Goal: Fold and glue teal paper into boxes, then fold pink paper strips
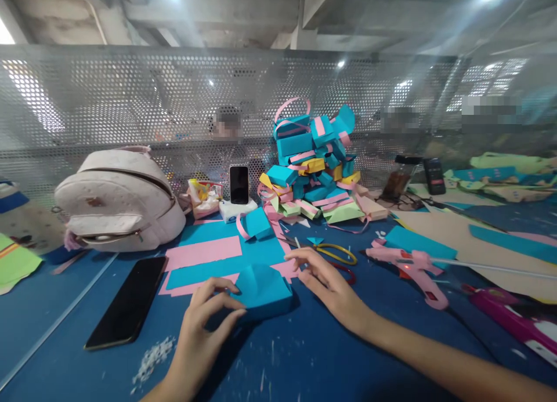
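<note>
left hand (209, 312) grip pinching folded blue paper (263, 292) — right hand (328, 283) open, fingertips beside it

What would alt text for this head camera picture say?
Two bare hands work a folded blue paper piece on a blue table: the left hand pinches its edge, the right hand rests open beside it. Behind stands a pile of paper boxes.
</note>
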Motion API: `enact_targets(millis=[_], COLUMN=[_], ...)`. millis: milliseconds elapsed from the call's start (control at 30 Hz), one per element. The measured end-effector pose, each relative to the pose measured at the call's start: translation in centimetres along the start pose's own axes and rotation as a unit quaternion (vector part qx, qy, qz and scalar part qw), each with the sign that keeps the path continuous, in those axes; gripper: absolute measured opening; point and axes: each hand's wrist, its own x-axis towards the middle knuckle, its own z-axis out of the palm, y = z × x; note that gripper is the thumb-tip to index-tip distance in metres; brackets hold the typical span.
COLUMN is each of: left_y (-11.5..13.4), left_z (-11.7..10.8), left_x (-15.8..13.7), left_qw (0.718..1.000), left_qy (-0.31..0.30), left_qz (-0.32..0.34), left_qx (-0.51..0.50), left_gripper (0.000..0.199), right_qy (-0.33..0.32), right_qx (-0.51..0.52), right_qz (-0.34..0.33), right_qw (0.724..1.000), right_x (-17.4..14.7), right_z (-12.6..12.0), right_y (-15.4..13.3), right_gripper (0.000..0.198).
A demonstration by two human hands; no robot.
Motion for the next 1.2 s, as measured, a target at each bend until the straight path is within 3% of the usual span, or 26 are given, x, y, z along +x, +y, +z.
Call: enact_targets(millis=[133,333,500,733,1033,1100,1200], left_y=[0.1,0.0,-0.3,-0.2,-0.1,0.1,0.7], left_z=[0.1,0.2,0.4,0.6,0.4,0.8,1.9], left_x=[0.0,0.1,0.0,-0.2,0.0,-0.5,-1.7], left_qw=[1.000,0.999,1.000,0.999,0.997,0.995,0.992], left_qy=[0.007,0.032,0.014,-0.001,-0.030,-0.033,-0.025], left_qz=[0.017,0.011,-0.009,-0.047,-0.066,-0.084,-0.116], left_qx=[-0.011,0.015,0.010,-0.028,-0.035,-0.035,-0.046], left_gripper=[0.018,0.035,0.033,0.028,0.029,0.040,0.082], right_qy=[-0.053,-0.074,-0.087,0.009,0.028,0.009,-0.035], right_qx=[0.042,0.054,0.149,0.238,0.280,0.277,0.239], right_qz=[0.069,0.063,0.077,0.165,0.174,0.159,0.115], right_qw=[0.995,0.994,0.982,0.957,0.944,0.947,0.964], right_x=[-0.1,-0.6,-0.9,0.0,0.1,-0.1,-0.5], right_z=[0.9,1.7,1.9,1.5,1.3,1.4,1.6], right_y=[1.0,1.1,1.3,2.9,2.9,2.8,2.2], right_gripper=[0.030,0.025,0.025,0.026,0.032,0.035,0.031])
